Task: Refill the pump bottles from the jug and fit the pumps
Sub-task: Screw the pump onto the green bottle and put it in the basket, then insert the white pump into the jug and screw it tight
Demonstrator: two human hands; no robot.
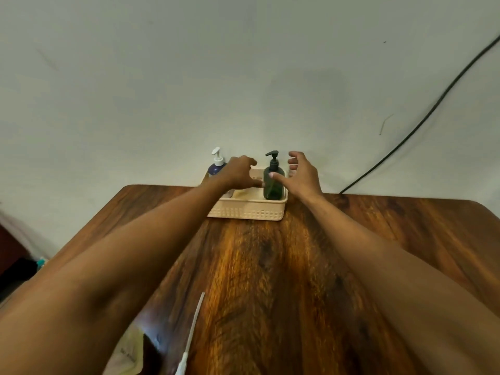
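Both hands are reaching with fingers spread, holding nothing: the left hand (239, 171) and right hand (303, 174) are flanking the green pump bottle (273, 185), standing beside the blue bottle (215, 168) in a basket (247, 211) on the table (270, 266).

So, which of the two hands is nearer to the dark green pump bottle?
The right hand. It is open just beside the dark green pump bottle, thumb tip at its shoulder. The left hand is open too, over the middle of the basket, left of that bottle.
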